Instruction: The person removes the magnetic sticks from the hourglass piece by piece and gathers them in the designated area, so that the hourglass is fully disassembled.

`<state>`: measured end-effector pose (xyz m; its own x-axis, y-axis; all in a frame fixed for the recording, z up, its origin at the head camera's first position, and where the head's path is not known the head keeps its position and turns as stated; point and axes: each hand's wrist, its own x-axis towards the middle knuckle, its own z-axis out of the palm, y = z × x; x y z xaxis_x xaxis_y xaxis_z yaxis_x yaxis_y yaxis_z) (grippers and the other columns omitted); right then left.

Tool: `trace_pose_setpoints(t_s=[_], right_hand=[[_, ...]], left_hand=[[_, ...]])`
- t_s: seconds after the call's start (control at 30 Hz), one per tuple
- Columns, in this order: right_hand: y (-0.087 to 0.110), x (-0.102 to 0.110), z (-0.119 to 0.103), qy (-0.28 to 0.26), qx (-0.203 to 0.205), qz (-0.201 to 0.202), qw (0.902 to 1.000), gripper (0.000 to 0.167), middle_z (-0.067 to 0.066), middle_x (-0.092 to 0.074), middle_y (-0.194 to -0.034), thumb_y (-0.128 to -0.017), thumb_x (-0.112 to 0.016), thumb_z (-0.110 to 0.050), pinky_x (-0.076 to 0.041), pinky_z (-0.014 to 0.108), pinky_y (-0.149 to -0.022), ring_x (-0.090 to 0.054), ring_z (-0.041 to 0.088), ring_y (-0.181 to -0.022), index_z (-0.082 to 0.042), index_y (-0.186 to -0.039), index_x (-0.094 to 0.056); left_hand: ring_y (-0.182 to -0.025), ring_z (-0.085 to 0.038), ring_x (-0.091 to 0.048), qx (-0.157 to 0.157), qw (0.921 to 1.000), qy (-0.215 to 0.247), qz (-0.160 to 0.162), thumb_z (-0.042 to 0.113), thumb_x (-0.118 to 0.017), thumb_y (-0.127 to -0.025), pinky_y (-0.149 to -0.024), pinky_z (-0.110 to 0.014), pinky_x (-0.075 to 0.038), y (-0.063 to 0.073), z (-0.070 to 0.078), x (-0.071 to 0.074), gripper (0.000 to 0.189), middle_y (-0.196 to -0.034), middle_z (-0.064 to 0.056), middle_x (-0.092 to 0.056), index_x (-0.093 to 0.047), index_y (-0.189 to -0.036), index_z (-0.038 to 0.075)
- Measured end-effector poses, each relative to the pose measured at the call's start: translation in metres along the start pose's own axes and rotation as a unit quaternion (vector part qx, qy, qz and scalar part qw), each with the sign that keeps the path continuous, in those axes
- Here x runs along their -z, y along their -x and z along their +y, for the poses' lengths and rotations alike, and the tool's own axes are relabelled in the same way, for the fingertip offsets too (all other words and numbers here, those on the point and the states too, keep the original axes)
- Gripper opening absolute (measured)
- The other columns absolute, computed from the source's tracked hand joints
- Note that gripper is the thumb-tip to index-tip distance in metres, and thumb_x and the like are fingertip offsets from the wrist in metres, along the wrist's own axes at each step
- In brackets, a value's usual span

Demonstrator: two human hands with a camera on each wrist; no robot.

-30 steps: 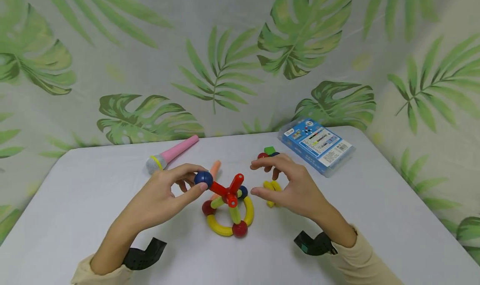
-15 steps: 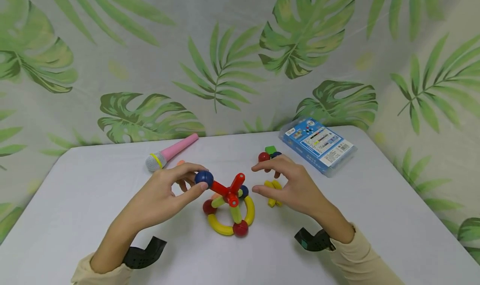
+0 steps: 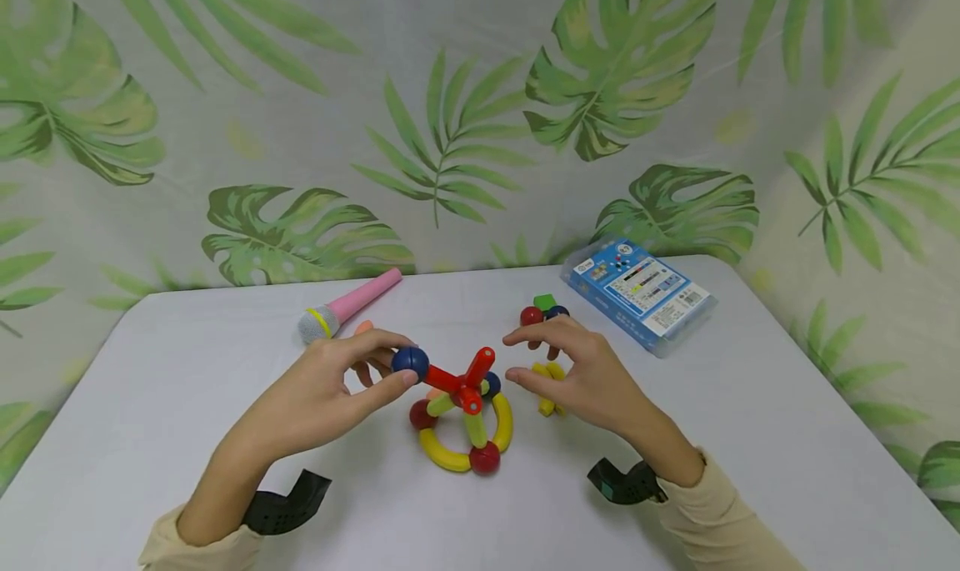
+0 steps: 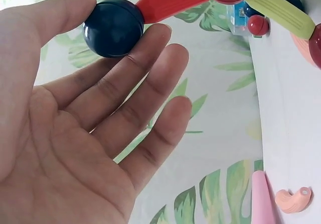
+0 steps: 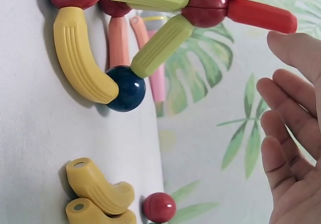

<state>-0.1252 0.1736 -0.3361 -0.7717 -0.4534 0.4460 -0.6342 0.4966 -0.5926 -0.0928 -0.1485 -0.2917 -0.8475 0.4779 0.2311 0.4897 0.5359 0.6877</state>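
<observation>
My left hand (image 3: 322,396) pinches a dark blue ball (image 4: 114,28) between thumb and fingertips. A straight red stick (image 4: 175,2) joins that ball to the red hub ball (image 5: 204,5) of a ball-and-stick construction toy. Pale green sticks (image 5: 160,45) slope from the hub to a ring of curved yellow sticks (image 5: 75,58), red balls (image 3: 484,458) and another blue ball (image 5: 128,88). My right hand (image 3: 581,375) hovers to the right, holding nothing, fingers and thumb apart. In the right wrist view its thumb tip appears right by another red stick's end (image 5: 286,22).
Loose yellow curved sticks (image 5: 100,189) lie near my right hand; red and blue balls (image 3: 531,316) and a green piece (image 3: 544,302) sit behind. A blue box (image 3: 637,292) stands back right. A pink toy microphone (image 3: 363,296) and peach curved piece (image 4: 293,200) lie left.
A peach piece seen behind the toy a second ago now lies farther left, near the microphone. Both hands keep nearly the same pose; the head view has shifted slightly.
</observation>
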Motion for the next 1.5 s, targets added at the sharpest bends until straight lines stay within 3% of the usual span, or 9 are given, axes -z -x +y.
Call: trace_pose_setpoints(t_s=[0.27,0.47,0.6,0.9,1.07,1.23,1.4,1.5], right_hand=[[-0.032,-0.025,0.013,-0.002,-0.016,-0.054,0.9984,0.034,-0.003,-0.074,-0.115,-0.09,-0.082,-0.022,-0.056,0.035,-0.079,-0.062,0.017,-0.1,-0.016,-0.122,-0.073],[-0.065,-0.05,0.012,-0.002,-0.03,-0.102,0.9943,0.034,0.004,-0.074,-0.119,-0.093,-0.079,-0.023,-0.054,0.033,-0.083,-0.063,0.022,-0.103,-0.013,-0.124,-0.072],[-0.084,-0.071,0.007,-0.015,-0.047,-0.137,0.9893,0.037,0.007,-0.073,-0.124,-0.094,-0.077,-0.024,-0.055,0.034,-0.086,-0.064,0.027,-0.107,-0.01,-0.128,-0.069],[-0.118,-0.127,0.007,-0.017,-0.078,-0.182,0.9801,0.044,0.006,-0.068,-0.134,-0.096,-0.074,-0.024,-0.054,0.031,-0.09,-0.063,0.022,-0.113,-0.008,-0.136,-0.064],[-0.13,-0.149,0.006,-0.016,-0.046,-0.198,0.979,0.049,0.006,-0.068,-0.135,-0.095,-0.075,-0.019,-0.053,0.033,-0.1,-0.063,0.024,-0.116,-0.006,-0.14,-0.061],[-0.137,-0.158,0.002,0.012,0.004,-0.243,0.97,0.047,0.003,-0.068,-0.132,-0.098,-0.072,-0.019,-0.045,0.033,-0.109,-0.059,0.02,-0.12,-0.008,-0.142,-0.061],[-0.138,-0.159,-0.003,0.08,-0.02,-0.258,0.9626,0.031,-0.001,-0.07,-0.124,-0.099,-0.07,-0.024,-0.046,0.029,-0.1,-0.056,0.018,-0.113,-0.014,-0.128,-0.072],[-0.137,-0.158,-0.004,0.099,-0.026,-0.257,0.9609,0.023,-0.003,-0.073,-0.108,-0.099,-0.07,-0.023,-0.047,0.026,-0.087,-0.057,0.015,-0.098,-0.014,-0.119,-0.076]], left_hand=[[-0.084,-0.003,-0.063,-0.01,0.9997,-0.023,-0.003,0.026,-0.077,-0.095,-0.076,-0.025,-0.053,0.009,-0.002,0.016,0.018,-0.086,0.021,-0.069,-0.071,-0.112,0.022],[-0.085,-0.005,-0.06,0.017,0.9985,-0.048,-0.023,0.03,-0.074,-0.097,-0.074,-0.025,-0.052,0.018,-0.003,0.039,0.016,-0.086,0.021,-0.068,-0.071,-0.112,0.027],[-0.086,-0.005,-0.059,0.027,0.9969,-0.065,-0.035,0.034,-0.072,-0.098,-0.074,-0.025,-0.051,0.025,-0.002,0.052,0.015,-0.087,0.021,-0.068,-0.07,-0.113,0.031],[-0.086,0.0,-0.062,0.006,0.9953,-0.083,-0.05,0.025,-0.074,-0.097,-0.076,-0.025,-0.052,0.039,-0.005,0.071,0.017,-0.089,0.023,-0.068,-0.069,-0.112,0.032],[-0.087,0.0,-0.062,0.015,0.9944,-0.089,-0.054,0.027,-0.074,-0.097,-0.076,-0.025,-0.053,0.041,-0.006,0.074,0.018,-0.091,0.023,-0.068,-0.069,-0.114,0.029],[-0.088,-0.002,-0.061,0.02,0.9945,-0.086,-0.058,0.027,-0.074,-0.097,-0.073,-0.025,-0.052,0.04,-0.004,0.073,0.018,-0.09,0.023,-0.067,-0.069,-0.114,0.029],[-0.088,-0.003,-0.061,0.018,0.9951,-0.076,-0.06,0.026,-0.073,-0.097,-0.074,-0.026,-0.053,0.041,-0.005,0.074,0.017,-0.093,0.021,-0.069,-0.069,-0.113,0.029],[-0.088,-0.002,-0.061,0.022,0.9949,-0.079,-0.06,0.025,-0.072,-0.098,-0.074,-0.026,-0.053,0.042,-0.005,0.074,0.017,-0.093,0.021,-0.069,-0.068,-0.114,0.028]])
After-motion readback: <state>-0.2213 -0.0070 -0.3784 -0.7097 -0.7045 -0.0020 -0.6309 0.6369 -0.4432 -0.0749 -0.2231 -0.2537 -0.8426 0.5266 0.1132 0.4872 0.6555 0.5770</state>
